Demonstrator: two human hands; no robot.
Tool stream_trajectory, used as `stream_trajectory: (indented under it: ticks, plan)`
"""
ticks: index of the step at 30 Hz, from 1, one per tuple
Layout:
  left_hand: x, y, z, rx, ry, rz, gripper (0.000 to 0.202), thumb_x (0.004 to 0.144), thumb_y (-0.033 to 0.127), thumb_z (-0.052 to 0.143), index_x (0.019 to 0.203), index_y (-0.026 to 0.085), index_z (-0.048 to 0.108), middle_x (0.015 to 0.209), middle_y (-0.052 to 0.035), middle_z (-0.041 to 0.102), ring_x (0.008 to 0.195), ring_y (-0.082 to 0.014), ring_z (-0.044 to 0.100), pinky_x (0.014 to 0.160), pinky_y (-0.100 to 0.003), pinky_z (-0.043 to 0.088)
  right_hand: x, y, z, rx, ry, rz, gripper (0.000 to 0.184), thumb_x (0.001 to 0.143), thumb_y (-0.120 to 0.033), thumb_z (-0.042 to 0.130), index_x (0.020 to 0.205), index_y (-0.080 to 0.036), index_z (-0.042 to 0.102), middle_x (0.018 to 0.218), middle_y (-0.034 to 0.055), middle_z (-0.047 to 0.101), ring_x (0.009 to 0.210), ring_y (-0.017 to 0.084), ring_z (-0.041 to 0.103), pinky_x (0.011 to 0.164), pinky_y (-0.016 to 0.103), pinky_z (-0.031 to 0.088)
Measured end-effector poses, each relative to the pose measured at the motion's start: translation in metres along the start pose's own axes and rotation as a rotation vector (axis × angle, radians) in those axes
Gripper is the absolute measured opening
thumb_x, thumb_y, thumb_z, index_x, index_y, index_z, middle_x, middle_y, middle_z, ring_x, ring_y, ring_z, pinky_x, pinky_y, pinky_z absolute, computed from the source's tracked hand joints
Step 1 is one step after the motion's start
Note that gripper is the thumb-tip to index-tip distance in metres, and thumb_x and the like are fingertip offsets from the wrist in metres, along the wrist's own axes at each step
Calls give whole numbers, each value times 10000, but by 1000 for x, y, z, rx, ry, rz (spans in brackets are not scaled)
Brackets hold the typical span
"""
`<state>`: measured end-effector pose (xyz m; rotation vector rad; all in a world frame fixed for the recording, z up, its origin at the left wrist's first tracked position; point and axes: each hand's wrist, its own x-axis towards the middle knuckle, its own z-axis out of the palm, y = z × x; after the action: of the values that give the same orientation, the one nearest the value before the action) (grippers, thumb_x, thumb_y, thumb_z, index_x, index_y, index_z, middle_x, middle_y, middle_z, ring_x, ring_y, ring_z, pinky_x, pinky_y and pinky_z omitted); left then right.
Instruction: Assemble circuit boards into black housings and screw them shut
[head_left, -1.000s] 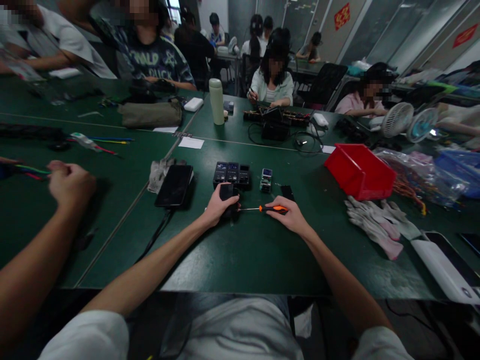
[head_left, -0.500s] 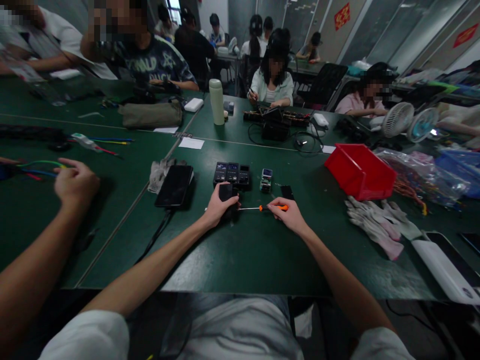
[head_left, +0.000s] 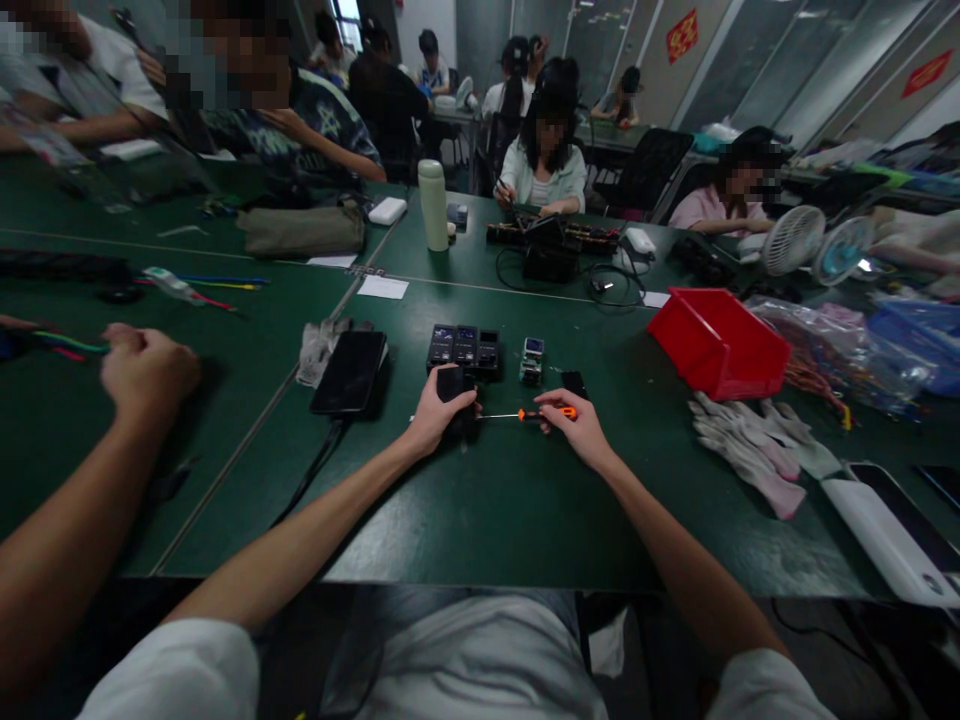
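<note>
My left hand (head_left: 432,412) is closed around a small black box-shaped device (head_left: 454,384) just above the green table. In my right hand (head_left: 570,420) is a screwdriver (head_left: 556,412) with an orange and black handle, held sideways. Its thin metal shaft points left, and its tip meets the right side of the black device, where the exact contact is hidden. Behind my left hand several black boxes with small screens (head_left: 464,347) stand side by side. A small circuit module with a screen (head_left: 532,360) lies beyond the screwdriver, and a flat black piece (head_left: 574,385) is by my right fingers.
A black phone-like device (head_left: 349,372) with a cable lies left, beside grey gloves (head_left: 319,352). On the right are a red bin (head_left: 720,342), more gloves (head_left: 750,450) and a white power bank (head_left: 889,540). A neighbour's hand (head_left: 150,372) holds wires at far left.
My right fingers have shifted and spread slightly on the screwdriver handle. My left hand and the black device stay in place. The neighbour's hand at left has turned a little.
</note>
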<state>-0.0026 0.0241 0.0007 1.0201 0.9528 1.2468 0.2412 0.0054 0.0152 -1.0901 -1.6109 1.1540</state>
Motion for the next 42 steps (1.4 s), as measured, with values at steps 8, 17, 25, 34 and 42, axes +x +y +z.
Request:
stream_trajectory:
  ticks: [8, 17, 25, 34, 42]
  plan:
    - [-1, 1, -1, 12, -9, 19, 610, 687, 300, 721, 1184, 233, 373, 933, -24, 607, 640, -139, 654, 587, -304, 562, -1, 2, 3, -60, 17, 127, 289, 829, -446, 612, 810, -159, 643, 513, -39, 495, 441, 83, 428, 429, 211, 320]
    - [0, 1, 0, 14, -5, 11, 623, 681, 312, 731, 1181, 232, 369, 933, -26, 607, 634, -136, 652, 597, -319, 570, 0, -6, -4, -235, -8, -135, 167, 804, -348, 659, 890, -207, 687, 901, 56, 645, 837, 197, 583, 784, 367, 473]
    - [-1, 0, 1, 20, 5, 22, 607, 689, 319, 725, 1171, 230, 369, 926, -25, 603, 635, -138, 649, 587, -312, 565, 0, -3, -2, -185, 18, -124, 197, 811, -354, 650, 948, -217, 686, 894, 40, 630, 769, 167, 596, 748, 340, 484]
    - [-4, -1, 2, 83, 13, 67, 620, 681, 314, 730, 1183, 243, 373, 921, -17, 607, 644, -137, 653, 603, -303, 563, 2, 12, 5, -172, 59, 89, 341, 857, -483, 549, 814, -166, 668, 522, -33, 484, 462, 104, 436, 472, 244, 348]
    - [-5, -1, 4, 102, 26, 47, 625, 669, 320, 733, 1176, 240, 376, 926, -23, 605, 647, -145, 650, 629, -336, 572, 2, 1, 1, -218, 140, -81, 213, 789, -371, 666, 912, -205, 616, 915, 32, 614, 840, 184, 576, 767, 313, 456]
